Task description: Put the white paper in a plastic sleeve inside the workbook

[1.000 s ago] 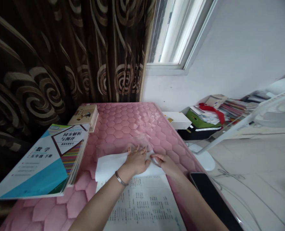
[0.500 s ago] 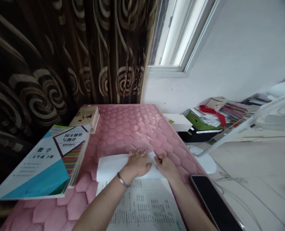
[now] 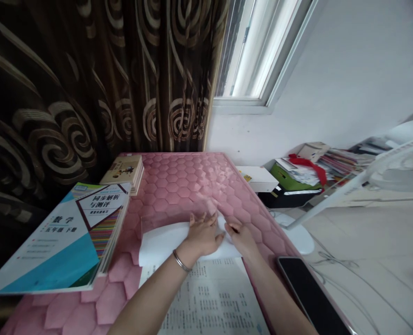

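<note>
White sheet (image 3: 160,239), one, beneath left hand (image 3: 202,235) and right hand (image 3: 241,238); one phone (image 3: 307,291) nearby.

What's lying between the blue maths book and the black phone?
In the head view: a white sheet, a printed page, the left forearm and right forearm.

This is a room in a home, a corner for schoolwork. A dark swirly curtain (image 3: 87,93) hangs in the upper left beside a window (image 3: 251,46). School books (image 3: 63,237) lie on the left of the pink padded tabletop (image 3: 178,186), and a printed page (image 3: 213,298) lies at the bottom. On the right are a messy pile of books and papers (image 3: 318,165) and a white fan (image 3: 398,167).
</note>
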The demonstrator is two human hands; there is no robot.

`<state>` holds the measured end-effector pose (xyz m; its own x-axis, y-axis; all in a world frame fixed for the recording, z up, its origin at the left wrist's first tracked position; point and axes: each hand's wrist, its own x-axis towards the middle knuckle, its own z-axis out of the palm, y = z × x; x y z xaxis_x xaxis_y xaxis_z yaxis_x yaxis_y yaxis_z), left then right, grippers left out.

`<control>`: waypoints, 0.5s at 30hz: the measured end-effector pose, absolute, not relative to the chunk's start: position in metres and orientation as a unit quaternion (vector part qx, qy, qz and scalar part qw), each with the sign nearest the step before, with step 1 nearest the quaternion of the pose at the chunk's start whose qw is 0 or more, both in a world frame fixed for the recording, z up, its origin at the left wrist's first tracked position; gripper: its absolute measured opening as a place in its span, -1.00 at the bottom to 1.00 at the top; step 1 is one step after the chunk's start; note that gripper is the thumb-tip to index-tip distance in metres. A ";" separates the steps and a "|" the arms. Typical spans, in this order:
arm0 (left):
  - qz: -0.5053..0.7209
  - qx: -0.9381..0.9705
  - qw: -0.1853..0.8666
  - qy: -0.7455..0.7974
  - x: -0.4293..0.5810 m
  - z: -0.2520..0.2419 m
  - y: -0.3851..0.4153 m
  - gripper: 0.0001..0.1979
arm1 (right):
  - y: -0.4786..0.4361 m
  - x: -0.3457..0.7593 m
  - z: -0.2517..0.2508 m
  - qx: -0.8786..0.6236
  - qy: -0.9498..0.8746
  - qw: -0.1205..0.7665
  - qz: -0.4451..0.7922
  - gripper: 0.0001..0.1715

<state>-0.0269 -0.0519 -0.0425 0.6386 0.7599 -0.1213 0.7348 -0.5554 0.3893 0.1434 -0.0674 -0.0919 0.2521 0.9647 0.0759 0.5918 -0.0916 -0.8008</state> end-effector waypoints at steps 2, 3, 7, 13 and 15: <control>0.042 0.886 0.194 0.418 -0.028 -0.040 -0.054 -0.37 | -0.069 0.141 -0.092 -0.694 -0.554 0.389 0.245 -0.46; 0.048 0.889 0.187 0.416 -0.028 -0.039 -0.056 -0.37 | -0.070 0.141 -0.091 -0.695 -0.555 0.390 0.239 -0.45; 0.075 0.898 0.157 0.405 -0.029 -0.036 -0.063 -0.38 | -0.075 0.138 -0.089 -0.692 -0.558 0.413 0.197 -0.42; 0.155 0.850 0.087 0.496 -0.062 -0.034 -0.077 -0.63 | -0.085 0.137 -0.088 -0.706 -0.515 0.447 0.191 -0.40; 0.222 0.778 0.045 0.587 -0.085 -0.034 -0.084 -0.72 | -0.087 0.138 -0.090 -0.704 -0.511 0.450 0.201 -0.44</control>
